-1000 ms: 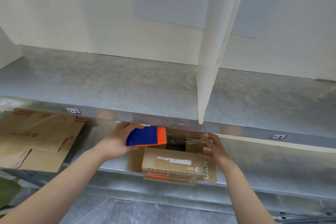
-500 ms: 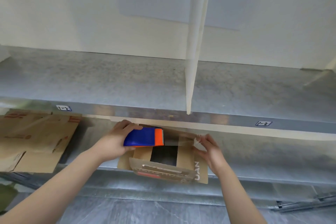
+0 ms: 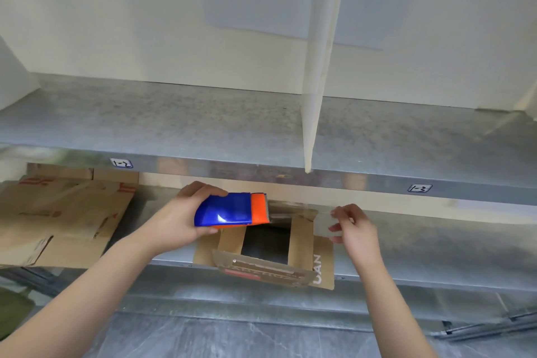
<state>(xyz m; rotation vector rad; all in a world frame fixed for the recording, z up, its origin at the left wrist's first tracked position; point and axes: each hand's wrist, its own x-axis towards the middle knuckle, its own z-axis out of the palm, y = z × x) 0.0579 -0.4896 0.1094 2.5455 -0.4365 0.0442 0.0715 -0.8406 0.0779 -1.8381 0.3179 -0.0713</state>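
Taping the small open brown cardboard box (image 3: 302, 241) at the near edge of the lower metal shelf (image 3: 436, 247): left grip (image 3: 174, 221) wrapped round blue-and-orange plastic tape dispenser (image 3: 229, 209), right grip (image 3: 354, 229) pinching clear tape end (image 3: 322, 221); pull taut, level, flaps shut first.

Back: white wall (image 3: 116, 23) with paper sign (image 3: 247, 3), black characters | Furniture: galvanized metal upper shelf (image 3: 174, 125) split by upright white divider (image 3: 316, 96); lower shelf (image 3: 436, 256) beneath | Floor: grey streaked floor (image 3: 232, 337)
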